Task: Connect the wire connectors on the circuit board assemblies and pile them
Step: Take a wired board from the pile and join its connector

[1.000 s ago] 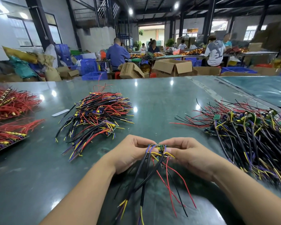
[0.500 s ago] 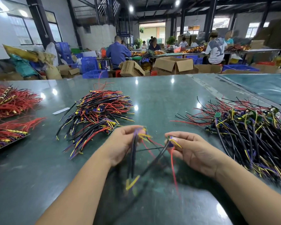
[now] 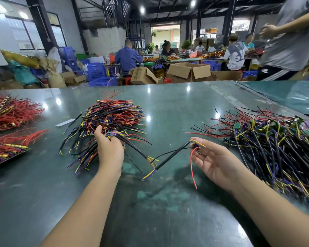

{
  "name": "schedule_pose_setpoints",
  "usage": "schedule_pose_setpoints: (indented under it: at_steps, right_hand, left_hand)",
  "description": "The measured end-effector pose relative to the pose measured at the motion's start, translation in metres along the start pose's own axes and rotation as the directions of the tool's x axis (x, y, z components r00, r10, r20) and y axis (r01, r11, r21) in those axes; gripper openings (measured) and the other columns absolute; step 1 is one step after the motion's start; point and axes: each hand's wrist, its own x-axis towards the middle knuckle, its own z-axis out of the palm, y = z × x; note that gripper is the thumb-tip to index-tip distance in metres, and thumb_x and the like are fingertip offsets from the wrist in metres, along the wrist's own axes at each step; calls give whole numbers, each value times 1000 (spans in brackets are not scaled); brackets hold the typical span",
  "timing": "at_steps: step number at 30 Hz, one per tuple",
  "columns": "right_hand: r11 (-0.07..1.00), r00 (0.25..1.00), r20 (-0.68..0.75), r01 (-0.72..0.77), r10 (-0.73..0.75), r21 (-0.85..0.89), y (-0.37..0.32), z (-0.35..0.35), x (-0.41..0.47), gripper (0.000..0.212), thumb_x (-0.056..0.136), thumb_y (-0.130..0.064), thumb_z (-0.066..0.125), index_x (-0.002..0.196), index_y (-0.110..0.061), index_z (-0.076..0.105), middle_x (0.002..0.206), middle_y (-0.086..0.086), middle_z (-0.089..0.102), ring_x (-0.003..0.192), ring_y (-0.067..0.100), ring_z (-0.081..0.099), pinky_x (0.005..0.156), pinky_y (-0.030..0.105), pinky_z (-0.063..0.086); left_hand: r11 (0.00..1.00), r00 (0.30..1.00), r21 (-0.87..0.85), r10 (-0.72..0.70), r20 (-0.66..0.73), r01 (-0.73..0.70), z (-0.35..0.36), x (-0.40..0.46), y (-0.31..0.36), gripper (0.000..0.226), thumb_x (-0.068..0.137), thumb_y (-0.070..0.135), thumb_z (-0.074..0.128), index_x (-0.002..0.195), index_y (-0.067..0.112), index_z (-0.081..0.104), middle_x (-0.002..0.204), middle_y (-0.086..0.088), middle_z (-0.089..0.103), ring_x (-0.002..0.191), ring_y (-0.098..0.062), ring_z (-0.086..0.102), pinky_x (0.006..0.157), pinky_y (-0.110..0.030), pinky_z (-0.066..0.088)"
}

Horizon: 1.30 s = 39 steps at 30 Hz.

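My left hand [image 3: 109,147] grips one wire assembly [image 3: 132,147] at its top end and holds it at the near edge of the left pile [image 3: 111,120] of black, red, purple and yellow wired assemblies. Its black cable trails right toward the table centre. My right hand [image 3: 212,161], palm up, pinches a second assembly [image 3: 196,146] between thumb and fingertips; a red wire hangs down from it and a black cable [image 3: 171,156] slants down-left. A large loose pile [image 3: 275,145] of assemblies with small green boards lies to the right.
The dark green table [image 3: 150,202] runs to the far edge. Trays of red wire bundles [image 3: 9,114] sit at the far left. A white strip [image 3: 65,122] lies by the left pile. People work at benches behind; a standing person [image 3: 292,38] is at top right.
My hands were together on one bundle; they have drawn apart. The left hand carried an assembly over to the left pile, while the right hand stayed right of centre, now holding another.
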Motion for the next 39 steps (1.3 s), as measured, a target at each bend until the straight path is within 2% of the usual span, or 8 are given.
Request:
schedule_pose_setpoints:
  at_steps: [12, 15, 17, 20, 23, 29, 34, 39]
  right_hand:
    - [996, 999, -35, -18, 21, 92, 2, 6, -4, 18, 61, -13, 68, 76, -5, 74, 74, 8, 68, 60, 13, 64, 57, 19, 55]
    - [987, 996, -75, -32, 44, 158, 0, 7, -6, 24, 60, -12, 67, 83, -3, 69, 73, 7, 66, 61, 14, 62, 55, 19, 55]
    - [978, 992, -109, -40, 63, 204, -2, 8, -7, 20, 64, -11, 66, 82, -2, 68, 72, 6, 64, 60, 14, 62, 56, 18, 55]
    - [971, 990, -128, -30, 62, 238, -3, 10, -9, 17, 65, -11, 65, 77, -1, 70, 71, 7, 63, 58, 13, 61, 56, 18, 54]
    - [969, 991, -119, -34, 65, 246, -2, 12, -10, 13, 66, -10, 65, 69, -1, 73, 69, 8, 64, 56, 14, 62, 57, 19, 55]
    - [973, 994, -12, -101, 106, 208, 2, 17, -13, 12, 68, -10, 66, 70, -1, 74, 70, 9, 69, 59, 14, 67, 59, 21, 57]
    - [972, 985, 55, -172, 165, 161, 10, 22, -15, 14, 70, -9, 66, 76, 1, 74, 76, 12, 70, 61, 17, 67, 60, 22, 58]
    - [974, 980, -10, -197, 200, 114, 14, 27, -16, 11, 61, -5, 67, 69, 1, 72, 72, 14, 68, 56, 16, 65, 56, 22, 58]
  left_hand:
    - [994, 997, 95, 65, -28, -63, 3, -6, 0, 83, 90, -1, 31, 146, 32, -19, 155, -5, 19, 105, -29, 56, 78, -35, 51]
    - [993, 996, 77, 83, 28, -85, 5, -7, 2, 91, 89, -4, 44, 148, 27, -18, 156, -3, 6, 129, -6, 37, 106, -25, 34]
    - [975, 993, 213, 46, 105, -67, 5, -12, 5, 93, 86, 2, 54, 150, 23, -10, 149, -3, 9, 121, 10, 32, 94, -6, 19]
    - [711, 982, 681, 87, 165, -177, -1, -20, 1, 81, 83, 23, 62, 150, 28, 18, 156, -13, -5, 137, -30, 11, 112, -35, 15]
    - [489, 948, 823, 264, 176, -289, -3, -30, 3, 66, 79, 30, 65, 141, 35, 40, 158, -10, -10, 139, -35, 0, 111, -49, 12]
    - [611, 737, 437, 417, 532, -661, 4, -49, 16, 39, 75, 19, 75, 113, 26, 68, 133, 8, 52, 127, -27, 35, 108, -41, 26]
    - [742, 588, 186, 324, 741, -644, 8, -68, 21, 45, 74, 33, 61, 119, 38, 56, 117, 23, 55, 120, 0, 45, 107, -31, 33]
    - [850, 501, -19, 328, 801, -527, 13, -77, 17, 39, 85, 19, 60, 123, 26, 61, 116, 8, 66, 112, -9, 60, 99, -37, 46]
